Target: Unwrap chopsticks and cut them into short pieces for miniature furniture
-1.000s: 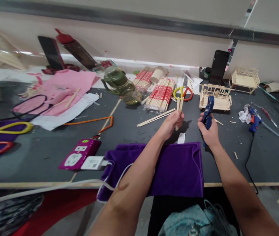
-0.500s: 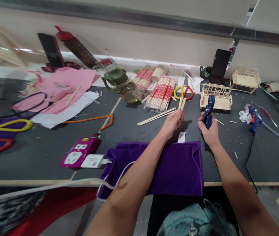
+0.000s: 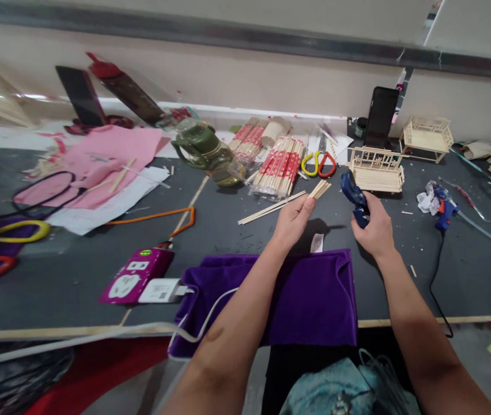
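Note:
My left hand (image 3: 294, 218) is closed around a small bundle of wooden sticks (image 3: 320, 189), whose ends point up and to the right. A short gap away, my right hand (image 3: 373, 226) grips a dark blue plier-like hand tool (image 3: 351, 187). Its head tilts up to the left, and my fingers partly cover its handles. The tool and the sticks are apart. Loose long sticks (image 3: 267, 210) lie left of my left hand. Behind the tool stands a miniature bench (image 3: 375, 176) built of sticks. Under my forearms lies a folded purple cloth (image 3: 310, 300).
Scissors (image 3: 327, 165) and packed chopsticks (image 3: 278, 167) lie behind my hands, beside a green bottle (image 3: 204, 144). A phone (image 3: 381, 115) leans at the back. On the right are a second miniature (image 3: 427, 138) and a corded glue gun (image 3: 445, 213); a power bank (image 3: 139, 274) is left.
The blue tool has swung from upright to leaning left. The sticks in my left hand have tipped from near upright toward the right. The whole view has shifted slightly.

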The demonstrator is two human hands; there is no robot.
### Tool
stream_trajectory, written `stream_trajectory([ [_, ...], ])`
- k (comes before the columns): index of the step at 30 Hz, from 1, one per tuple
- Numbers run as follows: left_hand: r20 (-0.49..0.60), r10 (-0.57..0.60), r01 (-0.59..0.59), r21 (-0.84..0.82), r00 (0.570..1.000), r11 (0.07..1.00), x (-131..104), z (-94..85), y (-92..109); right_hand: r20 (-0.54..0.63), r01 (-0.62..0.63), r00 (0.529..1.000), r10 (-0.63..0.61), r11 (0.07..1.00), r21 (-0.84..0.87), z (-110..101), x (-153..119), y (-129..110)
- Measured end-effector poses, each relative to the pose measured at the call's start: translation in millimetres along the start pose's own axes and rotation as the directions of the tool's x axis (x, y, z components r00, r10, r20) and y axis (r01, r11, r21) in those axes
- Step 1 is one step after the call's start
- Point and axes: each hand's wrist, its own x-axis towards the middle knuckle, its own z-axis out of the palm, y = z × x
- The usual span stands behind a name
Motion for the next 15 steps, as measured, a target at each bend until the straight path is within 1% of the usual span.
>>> stream_trajectory([
  [2, 0.011, 0.014, -0.015, 0.039, 1.0, 0.999, -1.5, -3.9, 1.9, 0.04, 0.043, 0.998, -0.04, 0.997, -0.071, -5.2, 2.1, 2.5],
  [5, 0.065, 0.026, -0.029, 0.04, 0.998, 0.999, -2.3, -8.8, 4.9, 0.1, 0.089, 0.992, -0.073, 0.982, -0.165, -11.0, 4.2, 3.8],
  [7, 0.113, 0.039, -0.042, 0.023, 0.993, 0.999, -2.2, -11.0, 6.0, 0.133, 0.105, 0.988, -0.08, 0.976, -0.191, -12.7, 4.8, 2.8],
  [10, 0.163, 0.046, -0.044, -0.02, 0.985, 0.999, -1.6, -11.1, 5.3, 0.176, 0.119, 0.981, -0.087, 0.975, -0.185, -12.1, 4.8, 0.5],
  [12, 0.166, 0.043, -0.027, -0.097, 0.985, 0.995, -1.3, -7.5, 3.8, 0.188, 0.113, 0.979, -0.081, 0.98, -0.166, -9.9, 4.1, -0.4],
  [14, 0.149, 0.022, 0.018, -0.262, 0.989, 0.965, -1.0, -0.8, 2.5, 0.166, 0.069, 0.985, -0.049, 0.99, -0.121, -6.7, 3.2, -0.5],
  [15, 0.143, -0.001, 0.053, -0.361, 0.99, 0.931, -0.8, 3.4, 2.0, 0.14, 0.039, 0.99, -0.027, 0.996, -0.083, -5.1, 2.7, -0.4],
])
